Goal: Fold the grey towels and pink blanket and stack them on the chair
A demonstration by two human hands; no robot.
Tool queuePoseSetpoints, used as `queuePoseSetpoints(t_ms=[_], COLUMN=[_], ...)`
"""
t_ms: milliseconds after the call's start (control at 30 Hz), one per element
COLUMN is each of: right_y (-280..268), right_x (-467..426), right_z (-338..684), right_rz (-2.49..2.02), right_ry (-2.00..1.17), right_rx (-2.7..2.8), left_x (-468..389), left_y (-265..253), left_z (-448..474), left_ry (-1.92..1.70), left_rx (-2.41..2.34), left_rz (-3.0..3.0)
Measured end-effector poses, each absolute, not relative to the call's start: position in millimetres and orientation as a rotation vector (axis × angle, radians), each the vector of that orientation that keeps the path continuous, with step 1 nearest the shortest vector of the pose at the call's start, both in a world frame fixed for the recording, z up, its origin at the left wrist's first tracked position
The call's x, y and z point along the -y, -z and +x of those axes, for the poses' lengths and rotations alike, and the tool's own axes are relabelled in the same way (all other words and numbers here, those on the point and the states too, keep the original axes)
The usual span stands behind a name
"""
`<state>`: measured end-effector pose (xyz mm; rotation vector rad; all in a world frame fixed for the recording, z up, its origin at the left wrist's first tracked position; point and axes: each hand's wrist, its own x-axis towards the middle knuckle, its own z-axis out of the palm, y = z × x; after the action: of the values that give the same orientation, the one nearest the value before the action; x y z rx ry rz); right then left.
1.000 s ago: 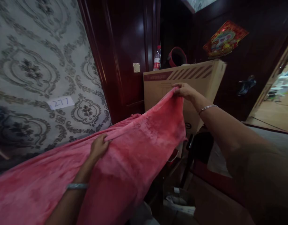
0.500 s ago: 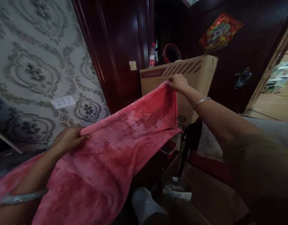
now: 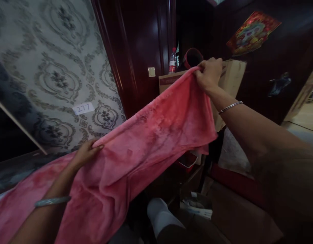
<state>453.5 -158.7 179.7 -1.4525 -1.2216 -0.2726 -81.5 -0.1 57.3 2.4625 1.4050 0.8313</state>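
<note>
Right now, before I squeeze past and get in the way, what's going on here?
A person is holding up a blanket by its edge. The right hand grips it higher up, in front of a box; the left hand grips it lower down. The edge slopes between the two, and the rest hangs in loose folds below.

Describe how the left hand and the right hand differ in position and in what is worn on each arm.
The right hand is higher in view, in front of the cardboard box; the left hand is lower, near the patterned wall. The left hand's arm wears a broad, pale bangle; the right hand's, a thin, silvery bangle. Both hands grip the upper edge of the pink cloth.
</note>
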Motion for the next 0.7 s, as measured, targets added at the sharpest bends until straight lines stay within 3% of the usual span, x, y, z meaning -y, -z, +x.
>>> queuePoseSetpoints(t_ms=[133, 300, 500, 700], right_y=[-171.1, -137.4, -21.8, 73.6], right_x=[155.8, 131.5, 91.3, 73.5], right_z=[451.0, 393.3, 241.8, 149.7], right_rz=[-1.494, -1.445, -1.219, -1.396], right_ry=[0.473, 0.388, -0.11, -0.32], right_rx=[0.973, 1.056, 1.745, 1.845], left_x=[0.3, 9.8, 31.7, 51.4], left_y=[-36.2, -20.2, 11.5, 29.4], left_z=[-70.9, -44.3, -13.7, -7.0], left_ry=[-0.915, -0.86, -0.778, -0.708], left_rx=[-1.389, -1.393, -1.375, -1.338], left_rz=[2.528, 2.624, 2.66, 2.68])
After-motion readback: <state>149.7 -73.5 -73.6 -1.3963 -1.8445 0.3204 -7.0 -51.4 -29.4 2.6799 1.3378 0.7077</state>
